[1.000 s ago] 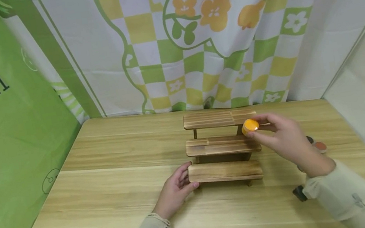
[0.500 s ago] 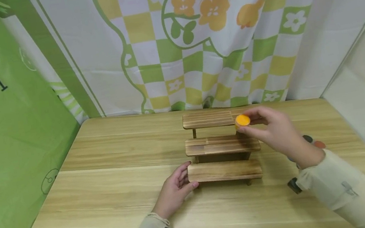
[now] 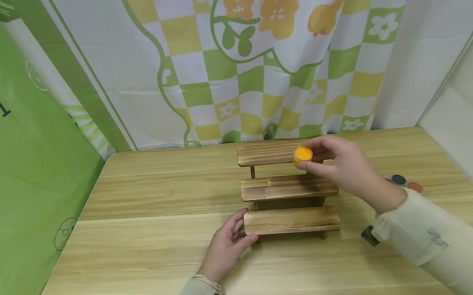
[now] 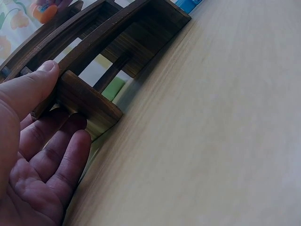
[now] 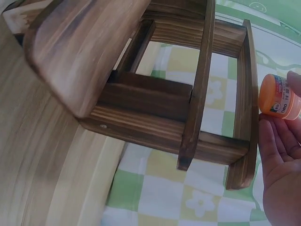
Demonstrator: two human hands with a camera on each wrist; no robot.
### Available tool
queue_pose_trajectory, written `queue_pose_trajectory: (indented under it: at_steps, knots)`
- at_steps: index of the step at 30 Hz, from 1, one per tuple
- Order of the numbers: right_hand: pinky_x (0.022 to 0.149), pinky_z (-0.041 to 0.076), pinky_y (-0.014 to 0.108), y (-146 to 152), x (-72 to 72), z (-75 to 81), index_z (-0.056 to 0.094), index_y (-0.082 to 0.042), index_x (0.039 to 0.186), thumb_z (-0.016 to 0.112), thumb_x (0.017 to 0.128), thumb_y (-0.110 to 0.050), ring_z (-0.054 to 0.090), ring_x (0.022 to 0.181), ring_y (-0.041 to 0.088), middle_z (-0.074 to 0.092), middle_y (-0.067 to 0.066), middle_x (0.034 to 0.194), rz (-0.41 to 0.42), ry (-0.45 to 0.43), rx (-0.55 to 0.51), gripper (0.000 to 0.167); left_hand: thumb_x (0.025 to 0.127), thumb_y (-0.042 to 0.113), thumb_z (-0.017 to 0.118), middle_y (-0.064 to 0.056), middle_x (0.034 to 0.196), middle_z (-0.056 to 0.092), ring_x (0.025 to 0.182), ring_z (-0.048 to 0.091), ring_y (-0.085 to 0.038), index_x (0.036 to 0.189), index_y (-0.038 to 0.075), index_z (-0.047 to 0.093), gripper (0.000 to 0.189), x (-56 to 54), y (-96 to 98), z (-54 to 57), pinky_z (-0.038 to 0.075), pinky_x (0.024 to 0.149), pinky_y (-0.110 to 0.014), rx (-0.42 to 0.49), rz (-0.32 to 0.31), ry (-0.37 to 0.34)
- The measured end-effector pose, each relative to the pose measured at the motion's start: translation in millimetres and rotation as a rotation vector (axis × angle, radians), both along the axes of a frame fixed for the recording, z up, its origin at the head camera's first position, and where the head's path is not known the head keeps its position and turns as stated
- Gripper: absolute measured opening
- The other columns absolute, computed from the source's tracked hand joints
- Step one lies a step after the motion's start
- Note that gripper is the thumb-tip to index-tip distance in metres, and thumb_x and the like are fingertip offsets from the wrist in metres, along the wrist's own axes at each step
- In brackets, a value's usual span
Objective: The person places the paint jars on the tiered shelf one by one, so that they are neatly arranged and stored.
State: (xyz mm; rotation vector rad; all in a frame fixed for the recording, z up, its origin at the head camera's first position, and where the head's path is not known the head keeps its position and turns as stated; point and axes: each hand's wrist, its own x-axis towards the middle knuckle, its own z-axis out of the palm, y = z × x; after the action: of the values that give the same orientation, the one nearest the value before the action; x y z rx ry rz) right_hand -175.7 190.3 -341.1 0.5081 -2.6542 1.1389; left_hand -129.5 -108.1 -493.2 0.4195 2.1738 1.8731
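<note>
A three-tier wooden stand (image 3: 292,220) stands on the table, its steps rising toward the back. My left hand (image 3: 225,253) holds the left end of the lowest step; in the left wrist view the thumb lies at the step's edge and the fingers (image 4: 70,160) are curled below it. My right hand (image 3: 345,165) pinches a small orange paint jar (image 3: 303,155) between thumb and fingers by the top step's front edge. In the right wrist view the labelled jar (image 5: 277,96) is close to the top step's surface; I cannot tell whether they touch.
Right of the stand, partly behind the right forearm, are several small jars, among them a dark-lidded one (image 3: 398,179) and a red-lidded one (image 3: 415,187). A patterned curtain (image 3: 182,37) hangs along the wooden table's (image 3: 142,255) back edge. Green cloth (image 3: 8,204) borders the left.
My right hand has carried the orange paint jar leftward and slightly back, from the stand's right end to the middle-right of the top step. My left hand has stayed put.
</note>
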Motion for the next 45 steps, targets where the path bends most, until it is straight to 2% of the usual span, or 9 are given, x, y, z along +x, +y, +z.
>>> queue_pose_trajectory:
  at_steps: [5, 11, 18, 29, 38, 45]
  knots:
    - [0.073, 0.061, 0.027, -6, -4.2, -0.9, 0.067, -0.008, 0.120, 0.079, 0.088, -0.031, 0.071, 0.094, 0.021, 0.068, 0.006, 0.111, 0.007, -0.015, 0.004, 0.041, 0.093, 0.030, 0.074, -0.015, 0.148, 0.051, 0.131, 0.054, -0.027, 0.153, 0.012, 0.040, 0.071, -0.1, 0.6, -0.5, 0.049, 0.104, -0.028, 0.001, -0.005, -0.003]
    - [0.074, 0.061, 0.029, -16, -8.8, -2.8, 0.067, -0.006, 0.119, 0.081, 0.087, -0.025, 0.071, 0.091, 0.021, 0.069, 0.008, 0.110, 0.009, -0.005, 0.004, 0.040, 0.093, 0.029, 0.074, -0.015, 0.147, 0.052, 0.129, 0.056, -0.027, 0.153, 0.010, 0.040, 0.072, -0.4, 1.5, -0.8, 0.051, 0.103, -0.028, 0.014, -0.011, -0.005]
    - [0.081, 0.062, 0.034, -30, -15.7, -3.0, 0.066, -0.005, 0.120, 0.079, 0.089, -0.028, 0.072, 0.097, 0.025, 0.068, 0.010, 0.114, 0.025, -0.039, -0.015, 0.041, 0.092, 0.030, 0.074, -0.013, 0.146, 0.054, 0.127, 0.057, -0.026, 0.153, 0.012, 0.040, 0.072, -0.5, 0.8, -1.3, 0.051, 0.101, -0.026, 0.022, -0.010, -0.016]
    - [0.085, 0.061, 0.034, -47, -20.9, -0.6, 0.063, -0.004, 0.119, 0.079, 0.088, -0.019, 0.070, 0.105, 0.027, 0.065, 0.011, 0.116, 0.062, -0.063, -0.021, 0.038, 0.092, 0.031, 0.075, -0.013, 0.147, 0.053, 0.127, 0.057, -0.027, 0.153, 0.013, 0.041, 0.072, -0.4, 2.1, -0.3, 0.052, 0.101, -0.028, 0.018, -0.010, -0.020]
    - [0.085, 0.061, 0.032, -60, -27.0, 4.9, 0.063, -0.004, 0.122, 0.077, 0.090, -0.024, 0.069, 0.105, 0.024, 0.066, 0.010, 0.116, 0.082, -0.087, -0.021, 0.040, 0.093, 0.030, 0.074, -0.014, 0.148, 0.052, 0.130, 0.055, -0.027, 0.153, 0.014, 0.041, 0.071, 0.2, 0.6, 2.1, 0.050, 0.103, -0.029, 0.012, -0.005, -0.020]
    - [0.087, 0.060, 0.030, -70, -31.7, 6.2, 0.061, -0.001, 0.123, 0.077, 0.091, -0.021, 0.069, 0.106, 0.025, 0.065, 0.012, 0.116, 0.097, -0.082, -0.026, 0.041, 0.093, 0.026, 0.074, -0.014, 0.147, 0.052, 0.129, 0.056, -0.027, 0.153, 0.012, 0.040, 0.070, -0.1, 0.5, 1.9, 0.050, 0.102, -0.027, 0.025, -0.007, -0.015]
